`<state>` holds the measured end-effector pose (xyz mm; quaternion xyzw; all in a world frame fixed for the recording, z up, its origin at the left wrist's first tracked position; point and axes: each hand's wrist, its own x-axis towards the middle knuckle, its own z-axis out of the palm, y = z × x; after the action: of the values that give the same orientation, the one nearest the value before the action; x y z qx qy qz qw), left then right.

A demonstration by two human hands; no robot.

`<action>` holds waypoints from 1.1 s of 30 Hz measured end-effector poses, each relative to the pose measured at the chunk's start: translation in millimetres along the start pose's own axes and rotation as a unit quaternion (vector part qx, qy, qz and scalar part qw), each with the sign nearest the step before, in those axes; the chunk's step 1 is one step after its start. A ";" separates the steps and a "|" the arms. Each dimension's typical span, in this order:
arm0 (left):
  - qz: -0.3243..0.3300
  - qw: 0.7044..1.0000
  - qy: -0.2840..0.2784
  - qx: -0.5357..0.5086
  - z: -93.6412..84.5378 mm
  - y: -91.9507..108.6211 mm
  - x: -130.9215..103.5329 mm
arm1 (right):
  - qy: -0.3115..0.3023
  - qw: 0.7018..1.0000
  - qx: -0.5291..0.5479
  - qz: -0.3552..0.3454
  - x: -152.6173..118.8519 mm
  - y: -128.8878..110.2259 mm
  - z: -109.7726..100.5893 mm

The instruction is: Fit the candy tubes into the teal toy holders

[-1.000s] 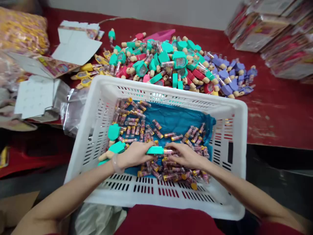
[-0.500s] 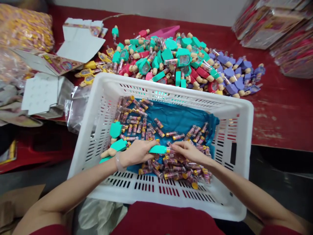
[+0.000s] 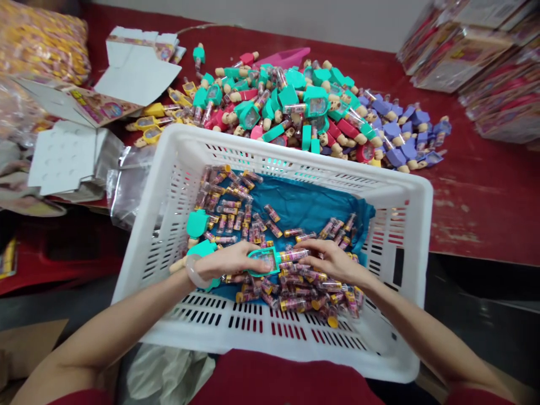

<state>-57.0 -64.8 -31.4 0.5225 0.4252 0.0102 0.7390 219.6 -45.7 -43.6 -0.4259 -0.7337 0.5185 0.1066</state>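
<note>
My left hand (image 3: 234, 259) is closed around a teal plastic toy case (image 3: 275, 260) whose clear window faces up. A small clear tube (image 3: 291, 255) with a printed label sticks out of the case's right end. The fingers of my right hand (image 3: 331, 260) are at the tube's free end, thumb below and forefinger above. Both hands are over a white slotted crate (image 3: 278, 340), where many similar tubes with yellow caps (image 3: 295, 304) lie on a blue plastic sheet (image 3: 304, 199). Other teal cases (image 3: 197, 223) lie by my left wrist.
Behind the crate, teal, red, yellow and purple toy pieces (image 3: 316, 101) are heaped on a red table (image 3: 468, 197). Folded white cartons (image 3: 59, 157) and a bag of yellow parts (image 3: 46, 48) are at left. Wrapped packages (image 3: 464, 53) are stacked at right.
The teal case has turned so its window faces up, and more of the tube shows. My right hand has shifted slightly right. The view has moved a little.
</note>
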 end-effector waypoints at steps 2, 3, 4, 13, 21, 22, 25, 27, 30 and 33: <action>0.055 0.993 0.053 0.088 2.3 -2.2 0.2 | -0.007 0.999 0.024 0.028 -0.3 0.7 2.1; 0.085 0.982 0.088 0.147 3.3 -4.0 0.4 | -0.015 0.998 0.047 0.049 -0.2 1.1 3.1; 0.109 0.963 0.122 0.212 4.4 -6.3 0.7 | -0.026 0.994 0.078 0.073 0.0 1.8 4.2; 0.199 0.793 0.226 0.529 9.7 -36.2 14.3 | -0.117 0.884 0.386 0.238 5.6 16.9 12.2; 0.172 0.814 0.241 0.500 8.5 -28.2 12.3 | -0.045 0.951 0.239 0.190 5.7 12.5 18.9; 0.150 0.837 0.237 0.469 8.1 -25.1 10.4 | -0.012 0.970 0.191 0.151 5.5 9.8 17.7; 0.115 0.894 0.217 0.375 7.9 -19.4 5.9 | 0.028 0.996 0.065 0.061 4.3 3.7 13.1; 0.120 0.907 0.203 0.350 9.8 -19.4 4.8 | 0.012 0.998 0.035 0.054 2.9 2.7 11.8; 0.126 0.899 0.201 0.367 14.6 -20.1 3.6 | -0.026 0.994 0.055 0.095 1.6 3.1 11.4; 0.143 0.901 0.168 0.374 12.5 -14.3 0.2 | -0.119 0.978 0.077 0.152 1.4 0.3 1.1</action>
<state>-55.0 -80.7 -41.5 0.8062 0.4366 0.0435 0.3969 218.2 -45.4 -44.7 -0.4580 -0.6260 0.6305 -0.0290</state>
